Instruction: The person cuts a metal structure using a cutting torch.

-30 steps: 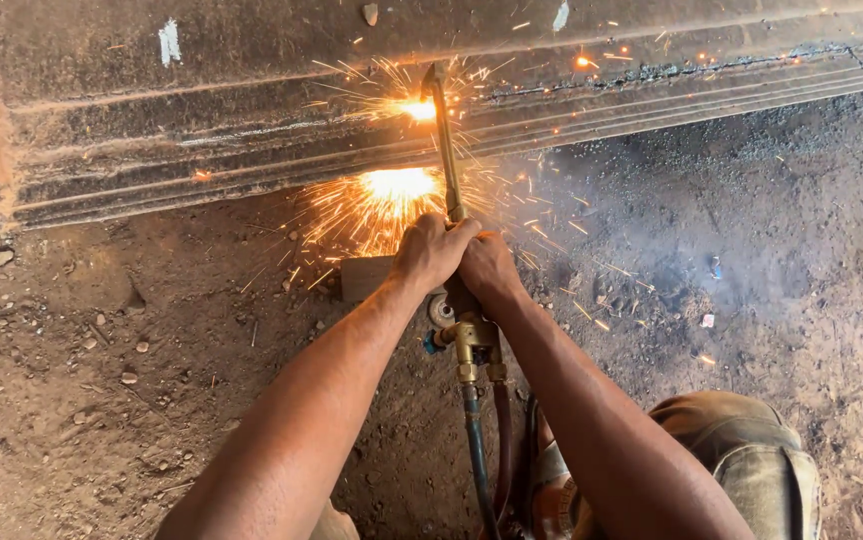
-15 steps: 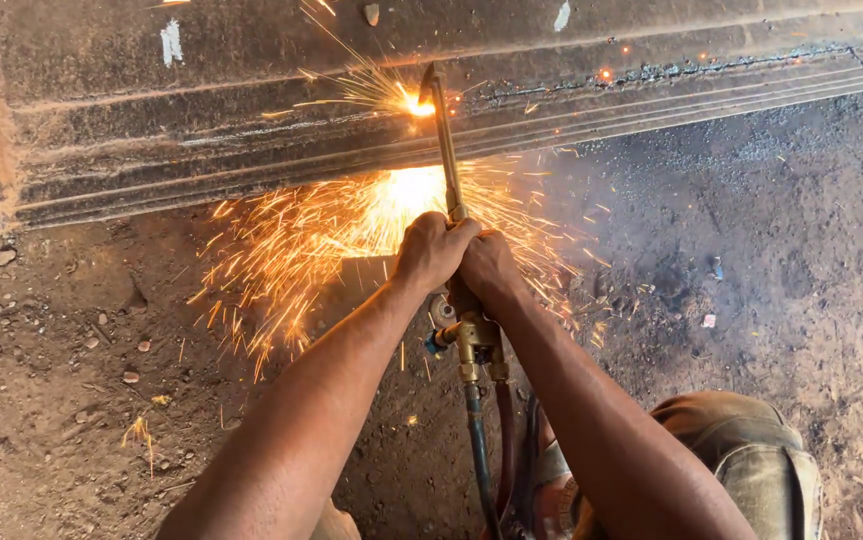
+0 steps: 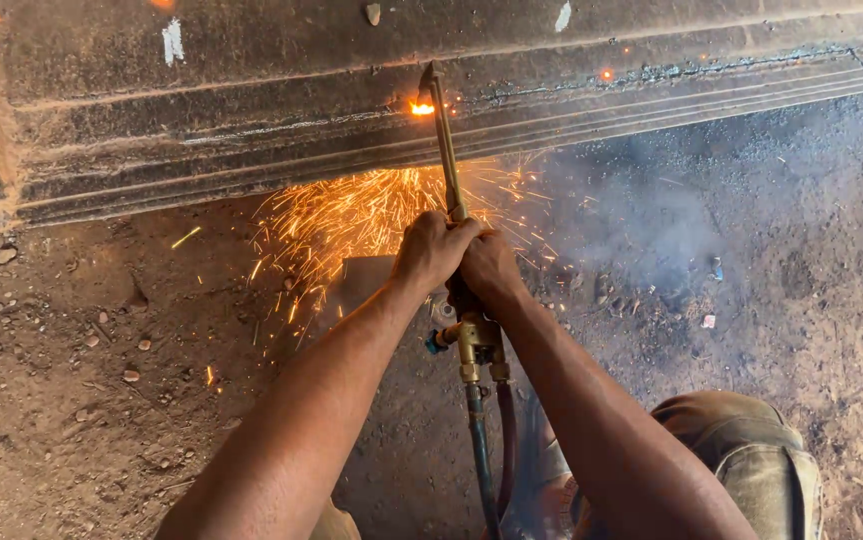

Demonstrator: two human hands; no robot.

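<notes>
I grip a brass cutting torch (image 3: pixel 448 160) with both hands. My left hand (image 3: pixel 429 250) wraps the tube from the left and my right hand (image 3: pixel 489 268) clasps it just behind, the two touching. The torch tip burns a bright orange spot (image 3: pixel 421 108) on a long rusty steel beam (image 3: pixel 251 120) lying across the top of the view. Orange sparks (image 3: pixel 351 220) spray down onto the dirt below the beam. Brass fittings (image 3: pixel 476 345) sit under my hands, with a blue hose (image 3: pixel 479 460) and a dark red hose (image 3: pixel 506 440) running down toward me.
Brown dirt ground (image 3: pixel 81 380) with small stones spreads to the left. Grey smoke (image 3: pixel 651 220) hangs over darker soil on the right. My knee in khaki trousers (image 3: pixel 751 460) is at the lower right. A cut line (image 3: pixel 711 68) with slag runs along the beam to the right.
The glowing cut spot and torch tip have shifted slightly left along the beam. The spark shower has spread wider and lower, then thinned, and more smoke shows on the right.
</notes>
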